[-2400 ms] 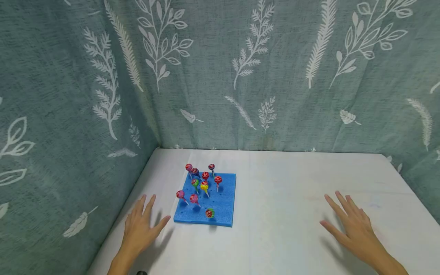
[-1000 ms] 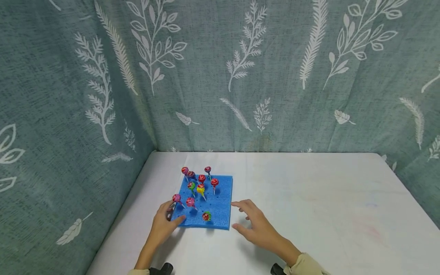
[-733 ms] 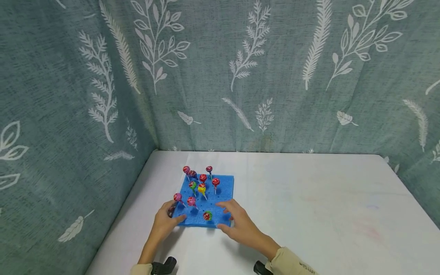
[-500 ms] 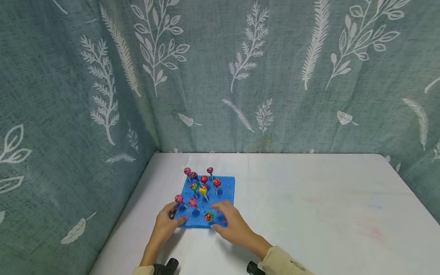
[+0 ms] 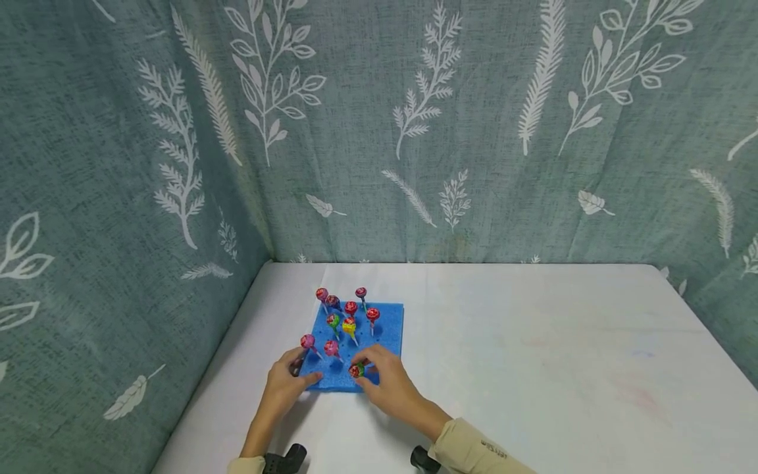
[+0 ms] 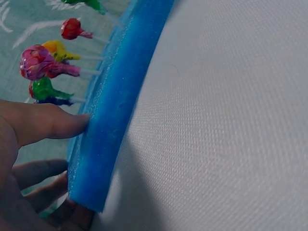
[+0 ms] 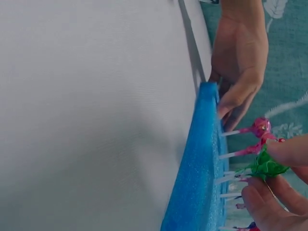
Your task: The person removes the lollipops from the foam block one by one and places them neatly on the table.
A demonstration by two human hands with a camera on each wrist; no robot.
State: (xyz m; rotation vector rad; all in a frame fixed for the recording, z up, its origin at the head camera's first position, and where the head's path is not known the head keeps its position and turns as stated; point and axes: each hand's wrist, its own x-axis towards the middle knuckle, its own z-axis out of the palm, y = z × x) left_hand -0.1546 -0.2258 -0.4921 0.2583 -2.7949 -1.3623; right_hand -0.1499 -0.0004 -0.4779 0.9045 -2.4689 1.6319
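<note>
A square blue foam block [image 5: 387, 334] lies on the white table with several wrapped lollipops stuck upright in it by their sticks. My left hand [image 5: 279, 390] holds the block's near left corner; in the left wrist view the thumb [image 6: 62, 122] presses on its top and the other fingers lie along its side. At the block's front, my right hand [image 5: 393, 390] pinches the wrapped head of a green and red lollipop [image 5: 356, 370]. The right wrist view shows this green wrapper [image 7: 268, 164] between thumb and fingers, its stick still pointing at the foam.
Close beside the pinched lollipop stand two pink lollipops [image 5: 331, 348]. Behind them are a yellow one [image 5: 349, 326], a green one [image 5: 333, 321] and several red and dark ones. The white table [image 5: 533, 355] extends right; a patterned green curtain [image 5: 379, 164] hangs behind and at left.
Both hands have come in from the sides to the block. The left hand has settled on its corner; the right has moved left over it and closed its fingers on the green lollipop.
</note>
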